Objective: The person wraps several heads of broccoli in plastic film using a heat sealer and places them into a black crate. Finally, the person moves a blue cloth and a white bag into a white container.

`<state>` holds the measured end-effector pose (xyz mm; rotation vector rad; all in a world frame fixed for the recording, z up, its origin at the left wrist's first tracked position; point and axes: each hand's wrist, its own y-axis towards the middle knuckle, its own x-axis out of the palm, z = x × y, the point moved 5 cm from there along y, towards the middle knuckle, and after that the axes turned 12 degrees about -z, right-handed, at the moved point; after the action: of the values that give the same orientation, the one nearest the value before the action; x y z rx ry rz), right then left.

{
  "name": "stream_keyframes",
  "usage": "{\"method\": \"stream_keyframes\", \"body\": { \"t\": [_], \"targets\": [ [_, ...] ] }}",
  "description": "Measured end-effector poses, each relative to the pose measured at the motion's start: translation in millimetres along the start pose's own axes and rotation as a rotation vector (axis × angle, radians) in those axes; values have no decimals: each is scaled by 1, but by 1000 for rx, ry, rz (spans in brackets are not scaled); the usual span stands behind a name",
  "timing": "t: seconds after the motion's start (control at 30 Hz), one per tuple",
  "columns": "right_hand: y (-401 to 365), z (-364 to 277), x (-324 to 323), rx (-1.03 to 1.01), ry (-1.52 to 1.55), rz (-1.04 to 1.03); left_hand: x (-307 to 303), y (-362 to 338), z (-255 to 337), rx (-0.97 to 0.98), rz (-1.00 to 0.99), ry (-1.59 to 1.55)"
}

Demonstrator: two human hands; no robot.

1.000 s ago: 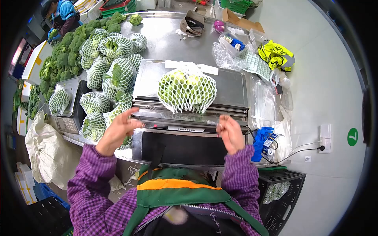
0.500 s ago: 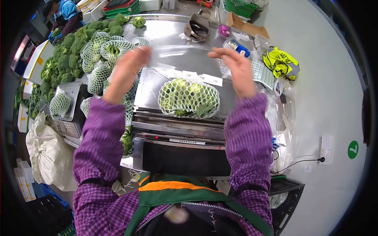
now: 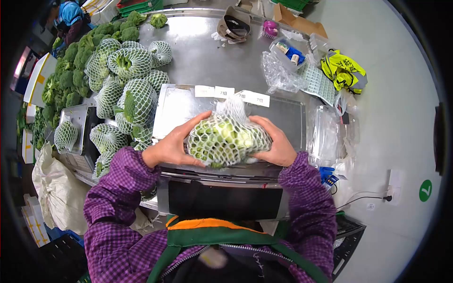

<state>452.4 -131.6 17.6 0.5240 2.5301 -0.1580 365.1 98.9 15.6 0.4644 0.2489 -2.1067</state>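
A bundle of broccoli in white foam netting (image 3: 229, 139) lies on the metal wrapping machine (image 3: 179, 101), in front of me. My left hand (image 3: 177, 144) clasps its left side, thumb near the front and fingers behind. Around its right end is my right hand (image 3: 276, 141), holding it from that side. The netting bunches up at the back of the bundle, beside a row of white labels (image 3: 255, 98) on the metal plate. The undersides of the fingers are hidden.
Netted broccoli (image 3: 137, 101) and loose broccoli (image 3: 78, 78) pile up at the left, near a scale (image 3: 78, 118). Plastic trays and bags (image 3: 283, 70), a cap (image 3: 234, 24) and a yellow vest (image 3: 342, 70) lie at the back right. Another person (image 3: 71, 16) is at the far left.
Both hands have come down from above the machine and taken hold of the netted bundle at its two sides. The clear film that stretched above the bundle is no longer seen there.
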Motion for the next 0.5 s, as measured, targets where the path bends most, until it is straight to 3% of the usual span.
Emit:
{"method": "stream_keyframes", "body": {
  "t": [0.1,0.13,0.2,0.23,0.3,0.33,0.37,0.4,0.43,0.5],
  "targets": [
    [-18,-24,14,88,278,-144,0,-11,24,0,-192,-249],
    [-30,-22,27,220,565,-255,12,-23,18,-28,-173,-387],
    [-55,-40,51,507,1067,-413,54,-51,10,-244,-212,-977],
    [-69,-45,72,656,1373,-309,78,-65,10,-362,-183,-1285],
    [-95,-51,107,612,1894,-576,119,-87,13,-622,-329,-1705],
    [-116,-35,135,835,1904,-561,137,-98,13,-770,-305,-1850],
    [-133,-22,162,880,2014,-502,154,-109,11,-924,-275,-1985],
    [-144,-18,182,909,2195,-472,170,-122,0,-921,-333,-2089],
    [-153,-13,199,935,2375,-435,180,-128,1,-863,-331,-2412],
    [-176,1,226,847,2549,-515,193,-142,-7,-825,-334,-2443]
  ]
}}
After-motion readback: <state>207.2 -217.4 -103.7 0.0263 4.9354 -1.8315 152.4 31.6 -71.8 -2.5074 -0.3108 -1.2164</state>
